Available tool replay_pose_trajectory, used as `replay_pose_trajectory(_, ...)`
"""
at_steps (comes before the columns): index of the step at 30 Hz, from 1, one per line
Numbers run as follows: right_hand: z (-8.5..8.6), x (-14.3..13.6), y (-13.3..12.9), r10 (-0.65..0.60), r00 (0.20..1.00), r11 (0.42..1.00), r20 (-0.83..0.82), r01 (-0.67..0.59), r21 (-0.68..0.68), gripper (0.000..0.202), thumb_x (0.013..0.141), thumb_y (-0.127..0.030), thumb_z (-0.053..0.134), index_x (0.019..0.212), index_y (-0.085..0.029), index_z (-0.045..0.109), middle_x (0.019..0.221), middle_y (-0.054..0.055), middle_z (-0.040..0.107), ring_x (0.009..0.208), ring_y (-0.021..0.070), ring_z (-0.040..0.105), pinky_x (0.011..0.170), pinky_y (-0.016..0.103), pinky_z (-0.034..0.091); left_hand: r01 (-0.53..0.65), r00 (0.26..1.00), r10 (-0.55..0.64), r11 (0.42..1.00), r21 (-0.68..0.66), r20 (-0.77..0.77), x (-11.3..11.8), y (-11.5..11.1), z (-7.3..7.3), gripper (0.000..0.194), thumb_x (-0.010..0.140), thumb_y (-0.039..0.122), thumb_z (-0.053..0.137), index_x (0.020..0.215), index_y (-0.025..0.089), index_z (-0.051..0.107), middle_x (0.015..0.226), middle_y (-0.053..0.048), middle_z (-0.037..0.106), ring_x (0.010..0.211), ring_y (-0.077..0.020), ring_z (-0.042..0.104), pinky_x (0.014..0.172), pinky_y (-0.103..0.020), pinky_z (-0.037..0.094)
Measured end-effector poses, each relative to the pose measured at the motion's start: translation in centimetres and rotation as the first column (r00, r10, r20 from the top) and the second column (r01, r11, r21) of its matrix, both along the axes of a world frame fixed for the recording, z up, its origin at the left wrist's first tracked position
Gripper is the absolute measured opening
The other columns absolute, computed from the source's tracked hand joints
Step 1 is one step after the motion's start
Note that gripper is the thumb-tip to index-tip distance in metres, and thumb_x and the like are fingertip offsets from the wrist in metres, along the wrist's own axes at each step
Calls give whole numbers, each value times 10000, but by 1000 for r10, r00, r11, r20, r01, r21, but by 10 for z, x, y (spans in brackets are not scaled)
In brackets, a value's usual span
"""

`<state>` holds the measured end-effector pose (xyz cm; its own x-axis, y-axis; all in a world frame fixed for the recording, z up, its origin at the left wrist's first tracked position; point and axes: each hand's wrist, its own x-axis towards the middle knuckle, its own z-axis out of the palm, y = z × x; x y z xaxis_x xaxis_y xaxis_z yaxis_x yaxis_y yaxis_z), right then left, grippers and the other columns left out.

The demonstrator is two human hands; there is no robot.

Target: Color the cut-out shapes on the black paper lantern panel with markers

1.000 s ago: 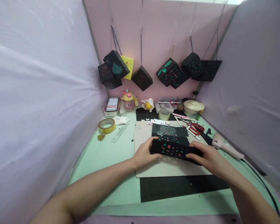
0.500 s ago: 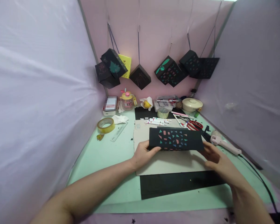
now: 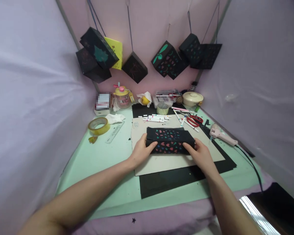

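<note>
Between my two hands is a black paper box [image 3: 170,140] painted with small coloured shapes, hearts along its near side and triangles on top. My left hand [image 3: 142,148] grips its left end, thumb on the near side. At the right end my right hand [image 3: 199,151] is closed on it the same way. Beneath the box lies a pale board [image 3: 156,165], which rests on black paper sheets [image 3: 166,182]. Several white markers [image 3: 156,118] are scattered just beyond the box.
Red-handled scissors [image 3: 194,120] and a glue gun [image 3: 222,135] with a cord lie on the right. A tape roll [image 3: 99,126] and a clear ruler [image 3: 115,132] are on the left. Decorated black boxes [image 3: 134,67] hang from strings at the back.
The box has tipped so that its heart-painted near side shows. My right hand has closed on its right end, thumb now on the near side. The camera view has shifted.
</note>
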<state>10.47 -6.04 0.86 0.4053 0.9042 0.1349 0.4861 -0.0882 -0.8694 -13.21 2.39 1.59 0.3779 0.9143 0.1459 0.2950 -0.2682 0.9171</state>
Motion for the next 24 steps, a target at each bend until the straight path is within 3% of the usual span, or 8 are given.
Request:
replay_pose_trajectory(5, -8, -4, 3, -158, 964, 986, 216, 166, -19, 606, 751, -576, 578, 1196, -171, 506, 769, 50, 661, 688, 215, 609, 628, 311, 451, -30, 999, 30, 1000, 3, -24, 0, 3, -4, 567, 821, 347, 624, 1318, 208, 388, 1224, -89, 590, 1042, -235, 603, 912, -390, 460)
replay_pose_trajectory(11, -7, -11, 5, -161, 900, 974, 404, 211, -84, 600, 796, -555, 521, 1260, -183, 446, 822, 67, 658, 696, 236, 612, 606, 303, 412, -4, 995, 14, 995, 96, -100, -3, 6, -9, 802, 849, 386, 606, 1465, 239, 113, 1066, -85, 651, 949, -237, 636, 873, -421, 476)
replay_pose_trajectory(14, -5, -15, 5, -165, 865, 964, 474, 242, -106, 547, 827, -521, 492, 1256, -184, 451, 880, 97, 669, 779, 267, 632, 631, 315, 416, 13, 982, 33, 971, 240, -186, -5, 8, -11, 859, 832, 355, 635, 1474, 253, 73, 1133, -101, 597, 956, -237, 618, 863, -424, 480)
replay_pose_trajectory(16, -4, -16, 4, -167, 849, 960, 501, 255, -113, 514, 849, -500, 468, 1255, -187, 448, 921, 112, 676, 821, 281, 639, 654, 325, 423, 19, 967, 89, 910, 414, -240, -6, 8, -10, 845, 813, 333, 659, 1465, 245, 128, 1252, -128, 501, 1079, -260, 553, 917, -439, 448)
replay_pose_trajectory(18, -4, -16, 3, -172, 838, 956, 517, 268, -117, 492, 863, -484, 452, 1255, -186, 447, 952, 121, 681, 837, 287, 644, 668, 334, 431, 48, 945, 156, 805, 591, -289, -6, 4, -6, 768, 816, 321, 658, 1442, 229, 222, 1318, -147, 430, 1206, -291, 448, 987, -470, 385)
replay_pose_trajectory(20, -4, -16, 3, -177, 830, 954, 528, 277, -116, 482, 869, -474, 446, 1252, -182, 449, 969, 126, 684, 842, 290, 647, 677, 341, 439, 164, 920, 150, 692, 703, -362, -5, -1, -2, 640, 849, 317, 621, 1404, 225, 317, 1334, -146, 434, 1274, -301, 376, 1035, -487, 322)
replay_pose_trajectory(22, -4, -15, 3, -183, 826, 956, 533, 276, -100, 476, 873, -465, 443, 1251, -177, 451, 992, 132, 681, 859, 289, 646, 693, 348, 447, 382, 865, 40, 594, 709, -500, -3, -8, 2, 547, 884, 360, 568, 1377, 223, 372, 1365, -130, 447, 1321, -289, 329, 1077, -482, 258)
replay_pose_trajectory(24, -5, -15, 3, -185, 828, 961, 530, 266, -81, 465, 877, -454, 440, 1246, -171, 455, 1012, 135, 675, 881, 287, 642, 716, 354, 453, 585, 750, -75, 538, 607, -657, 0, -14, 4, 615, 881, 499, 521, 1389, 190, 362, 1444, -128, 379, 1376, -290, 239, 1115, -483, 167)
